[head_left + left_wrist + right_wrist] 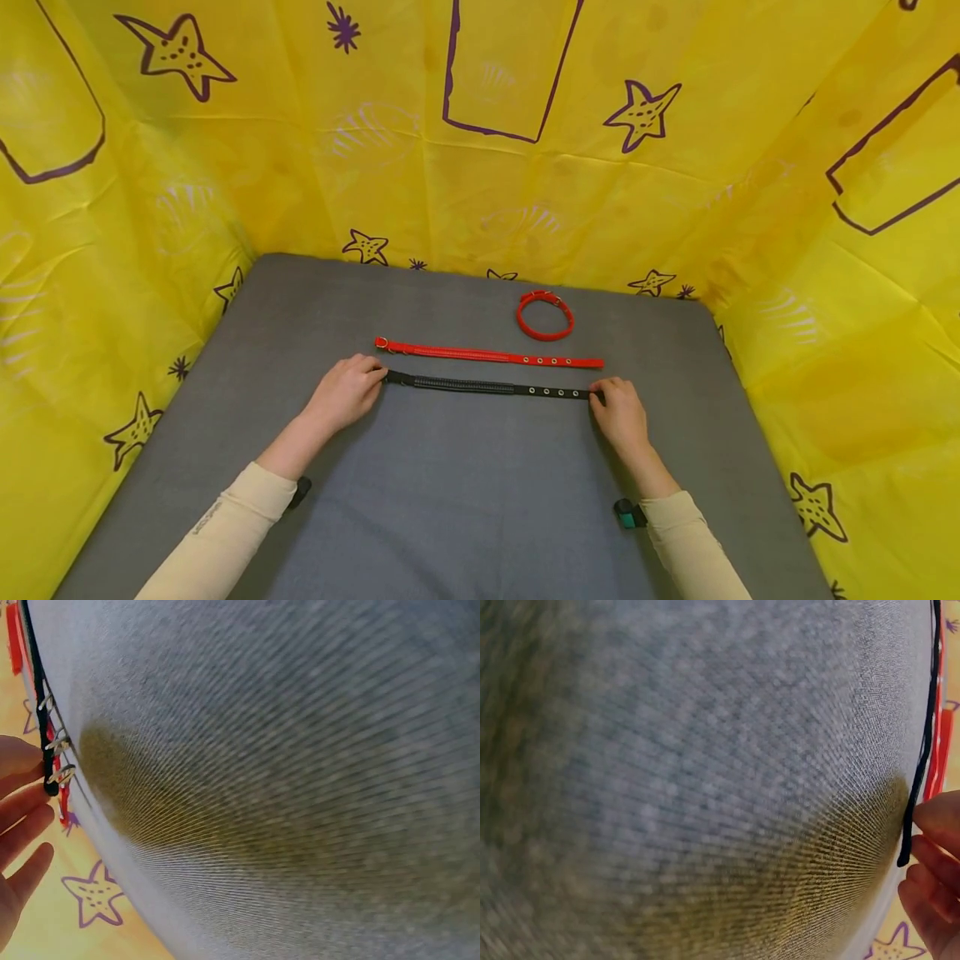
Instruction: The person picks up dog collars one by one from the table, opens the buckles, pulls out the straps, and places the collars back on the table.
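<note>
Both ends of the black strap (pixel 465 386) are pinched, by left hand (pixel 347 393) and right hand (pixel 622 414), just nearer than the straight red strap (pixel 468 354) (a looped red one (pixel 546 337) sits beyond). Only the left wrist view clearly shows its metal rings (pixel 58 743).

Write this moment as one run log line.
left hand: holds black collar at ringed end; right hand: holds eyelet end; straight red collar: beyond black; looped red collar: farthest back
</note>
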`<action>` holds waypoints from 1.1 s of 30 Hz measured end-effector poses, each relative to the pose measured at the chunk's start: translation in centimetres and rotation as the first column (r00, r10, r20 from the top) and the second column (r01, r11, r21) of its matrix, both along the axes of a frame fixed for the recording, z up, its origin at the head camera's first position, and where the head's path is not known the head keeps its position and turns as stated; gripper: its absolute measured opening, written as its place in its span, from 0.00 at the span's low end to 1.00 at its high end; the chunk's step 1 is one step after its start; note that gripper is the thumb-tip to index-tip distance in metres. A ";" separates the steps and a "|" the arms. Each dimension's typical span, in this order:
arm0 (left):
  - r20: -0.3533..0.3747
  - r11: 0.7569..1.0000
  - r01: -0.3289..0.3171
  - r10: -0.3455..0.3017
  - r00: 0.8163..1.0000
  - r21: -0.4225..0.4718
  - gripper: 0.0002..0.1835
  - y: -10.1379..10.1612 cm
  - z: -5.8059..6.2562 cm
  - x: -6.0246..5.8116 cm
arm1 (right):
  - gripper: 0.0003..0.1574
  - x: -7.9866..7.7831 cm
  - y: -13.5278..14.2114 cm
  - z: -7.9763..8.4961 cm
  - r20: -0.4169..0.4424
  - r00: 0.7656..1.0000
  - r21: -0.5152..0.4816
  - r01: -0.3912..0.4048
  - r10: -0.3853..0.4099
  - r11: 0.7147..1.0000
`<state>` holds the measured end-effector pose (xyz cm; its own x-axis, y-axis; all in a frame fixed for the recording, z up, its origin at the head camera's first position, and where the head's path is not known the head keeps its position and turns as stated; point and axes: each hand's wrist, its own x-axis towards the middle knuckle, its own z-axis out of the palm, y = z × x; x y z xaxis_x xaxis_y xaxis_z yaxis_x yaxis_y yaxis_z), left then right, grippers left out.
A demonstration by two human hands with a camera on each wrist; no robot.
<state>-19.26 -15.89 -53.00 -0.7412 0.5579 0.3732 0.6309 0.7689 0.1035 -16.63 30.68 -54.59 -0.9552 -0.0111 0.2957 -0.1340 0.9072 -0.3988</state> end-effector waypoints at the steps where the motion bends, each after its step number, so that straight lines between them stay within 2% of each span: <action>1: 0.008 1.000 0.000 0.000 1.000 0.000 0.11 0.0 -0.1 0.1 | 0.04 0.0 0.0 0.0 -0.007 1.000 -0.002 -0.005 0.005 1.000; 8: 0.135 0.999 -0.032 0.032 0.990 0.000 0.16 0.1 -0.1 0.9 | 0.04 0.0 -0.1 -0.1 -0.046 0.998 -0.021 -0.038 0.037 0.999; 11: 0.157 1.000 -0.028 0.029 0.987 -0.005 0.16 0.1 0.0 1.1 | 0.04 -0.1 -0.1 -0.1 -0.045 0.998 -0.026 -0.038 0.037 0.999; 17: 0.086 1.000 0.017 -0.015 0.996 -0.016 0.18 0.0 -0.2 1.1 | 0.06 -0.1 0.1 -0.3 -0.069 0.996 -0.017 -0.056 0.054 0.998; 23: 0.015 1.000 0.008 -0.008 1.000 -0.003 0.17 0.2 -0.5 1.1 | 0.05 0.1 -0.1 -0.2 -0.096 0.994 -0.014 -0.060 0.058 0.998; 33: -0.013 0.998 0.022 -0.021 1.000 0.067 0.14 0.9 -0.2 0.7 | 0.04 0.1 -0.7 0.4 -0.179 0.983 -0.001 -0.045 0.044 0.999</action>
